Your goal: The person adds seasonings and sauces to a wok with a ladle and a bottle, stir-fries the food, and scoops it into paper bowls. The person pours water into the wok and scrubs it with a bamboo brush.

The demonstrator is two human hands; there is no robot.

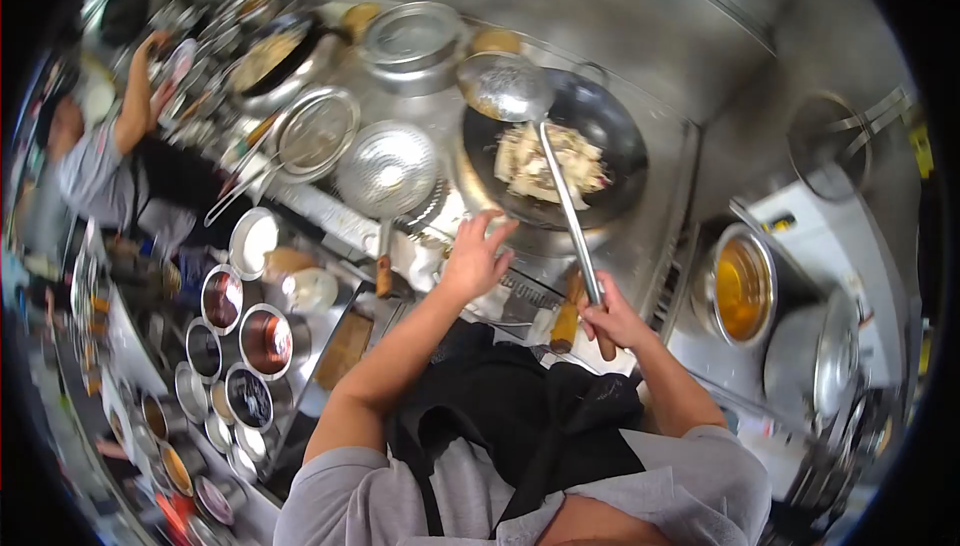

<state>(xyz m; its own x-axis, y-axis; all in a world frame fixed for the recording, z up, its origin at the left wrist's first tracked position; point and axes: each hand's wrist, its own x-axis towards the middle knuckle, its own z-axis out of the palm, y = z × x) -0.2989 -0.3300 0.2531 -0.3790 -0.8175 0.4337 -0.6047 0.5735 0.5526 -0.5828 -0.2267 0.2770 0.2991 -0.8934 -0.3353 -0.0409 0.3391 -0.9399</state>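
Note:
A long-handled metal ladle [508, 87] is in my right hand [615, 319], its bowl tilted over the upper left rim of a black wok [615, 131]. Pale sliced food [545, 166] with a few darker bits lies in the wok, partly behind the ladle's shaft. My left hand [478, 254] is empty, fingers apart, just below the wok's lower left edge. A white cloth [425, 261] lies on the stove close to it. Below the wok, a yellow-handled tool [565, 326] rests beside my right hand.
A perforated strainer [388, 168] and a mesh strainer [315, 134] lie left of the wok. Several metal seasoning pots [267, 340] stand lower left. At right are a pot of yellow liquid [741, 286] and a lidded pot [815, 356]. A co-worker [110, 171] stands at far left near another wok [270, 58].

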